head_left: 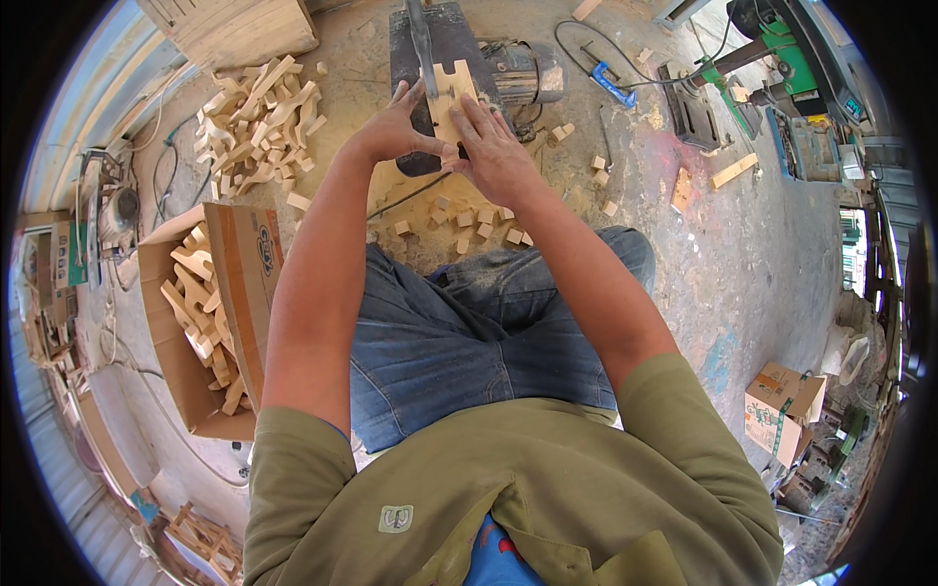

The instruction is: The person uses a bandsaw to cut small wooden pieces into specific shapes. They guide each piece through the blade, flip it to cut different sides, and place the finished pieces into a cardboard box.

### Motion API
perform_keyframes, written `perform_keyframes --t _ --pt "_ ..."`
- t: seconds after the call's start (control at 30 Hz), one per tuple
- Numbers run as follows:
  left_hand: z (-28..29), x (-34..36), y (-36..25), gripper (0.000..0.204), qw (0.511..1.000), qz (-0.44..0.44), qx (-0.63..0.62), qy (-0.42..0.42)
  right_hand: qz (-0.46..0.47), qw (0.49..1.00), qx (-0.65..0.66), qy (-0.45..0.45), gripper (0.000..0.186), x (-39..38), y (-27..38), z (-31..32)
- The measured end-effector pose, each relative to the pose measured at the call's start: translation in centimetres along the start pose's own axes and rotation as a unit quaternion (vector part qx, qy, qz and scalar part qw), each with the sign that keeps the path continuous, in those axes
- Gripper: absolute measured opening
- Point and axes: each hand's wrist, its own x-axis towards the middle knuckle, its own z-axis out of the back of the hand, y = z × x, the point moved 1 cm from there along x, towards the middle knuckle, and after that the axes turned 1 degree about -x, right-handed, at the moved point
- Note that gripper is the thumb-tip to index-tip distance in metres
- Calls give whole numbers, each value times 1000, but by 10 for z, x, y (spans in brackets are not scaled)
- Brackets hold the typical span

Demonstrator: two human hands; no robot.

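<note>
A notched wooden block [455, 81] lies on the dark machine table [453, 34]. The left hand [393, 127], thumb spread wide from fingers, bends in beside it; the right hand [490, 148] lies flattened over its near right part.

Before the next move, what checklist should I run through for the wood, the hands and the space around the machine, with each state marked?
1. Pale, notched wooden piece lies on the dark metal machine table: ok.
2. Right hand has contact with the piece, fingers laid over it: ok.
3. Left hand well away from the grey, upright metal bar: not ok; its fingertips are close by.
4. Grey cylindrical motor running or stopped: cannot tell from this still view.
5. Dusty concrete floor free of offcuts between the table and the person's legs: not ok; small pale wooden cubes are scattered there.
</note>
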Motion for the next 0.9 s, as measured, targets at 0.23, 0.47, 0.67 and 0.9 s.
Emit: perform_keyframes --t 0.23,0.47,0.67,0.9 --pt "0 2 0 159 1000 -1 -1 -12 -9 1000 -2 16 88 2 0 0" --pt "3 1 0 156 1000 -5 5 -1 1 1000 6 4 88 4 0 3" --pt "6 0 -2 152 1000 -20 -24 -3 2 1000 13 -3 89 6 0 2" --pt "2 -4 -1 146 997 -31 -73 -21 0 1000 19 -4 89 6 3 6"
